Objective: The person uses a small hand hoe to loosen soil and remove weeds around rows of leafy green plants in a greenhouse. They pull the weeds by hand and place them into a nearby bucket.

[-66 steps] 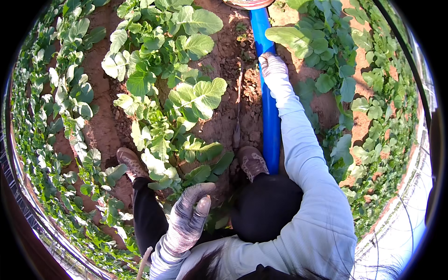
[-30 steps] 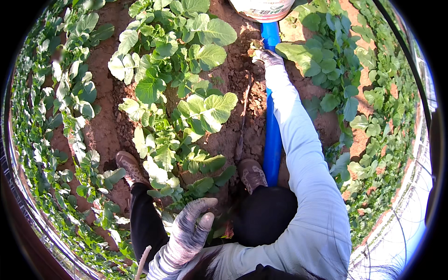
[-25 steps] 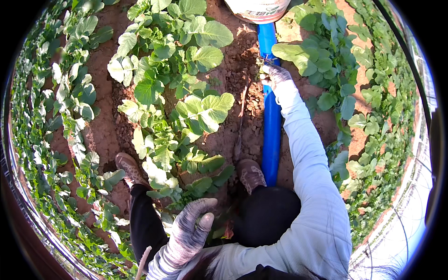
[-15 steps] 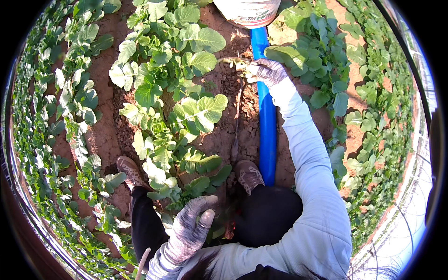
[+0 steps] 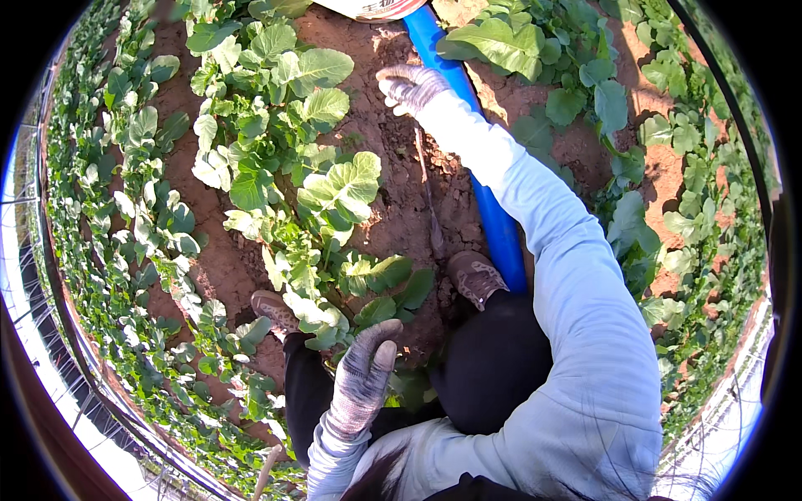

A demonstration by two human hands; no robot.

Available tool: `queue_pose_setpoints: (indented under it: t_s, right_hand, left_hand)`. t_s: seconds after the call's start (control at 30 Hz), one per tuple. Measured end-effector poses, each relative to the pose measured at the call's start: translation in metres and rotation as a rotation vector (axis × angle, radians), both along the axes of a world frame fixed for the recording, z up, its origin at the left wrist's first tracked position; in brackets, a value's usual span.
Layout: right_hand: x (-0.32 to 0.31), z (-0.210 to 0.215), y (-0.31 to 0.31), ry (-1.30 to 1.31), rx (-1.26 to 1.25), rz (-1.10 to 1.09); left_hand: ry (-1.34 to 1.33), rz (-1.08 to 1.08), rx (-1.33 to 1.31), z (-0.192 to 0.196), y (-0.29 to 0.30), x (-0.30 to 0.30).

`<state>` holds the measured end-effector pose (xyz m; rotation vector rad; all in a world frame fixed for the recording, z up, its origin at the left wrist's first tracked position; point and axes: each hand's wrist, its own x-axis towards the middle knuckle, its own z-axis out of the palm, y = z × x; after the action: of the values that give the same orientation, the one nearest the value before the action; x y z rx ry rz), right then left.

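My right hand (image 5: 415,89), in a grey and white glove, reaches out over the bare soil just left of the blue hose (image 5: 499,230). Its fingers and thumb are a little apart, and I see nothing between them. Close to my body, my left hand (image 5: 361,380) wears the same kind of glove. Its fingers are bent with the thumb standing off, and it holds nothing that I can see. The nearest leafy plants (image 5: 380,275) grow just beyond it.
A white bucket (image 5: 368,8) with printing stands at the top edge, partly cut off. Rows of green leafy plants (image 5: 251,167) run on both sides. My brown shoes (image 5: 476,277) are planted on the soil. A thin brown strand (image 5: 428,188) lies between the plants and the hose.
The pale, stringy plant piece that my right hand held is gone from view. That hand has moved left and a bit up, off the hose. My left hand keeps its shape.
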<state>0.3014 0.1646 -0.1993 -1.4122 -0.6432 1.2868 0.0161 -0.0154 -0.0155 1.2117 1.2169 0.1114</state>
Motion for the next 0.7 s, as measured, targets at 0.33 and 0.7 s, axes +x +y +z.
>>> queue_pose_setpoints:
  t_s: [0.33, 0.7]
  right_hand:
    - [-0.061, -0.079, -0.05, -0.471, -0.165, 0.293]
    - [-0.059, -0.077, -0.04, -0.296, -0.009, 0.209]
  left_hand:
    - [0.036, -0.079, 0.022, -0.062, 0.012, 0.022]
    - [-0.061, 0.278, -0.04, -0.151, 0.104, 0.102]
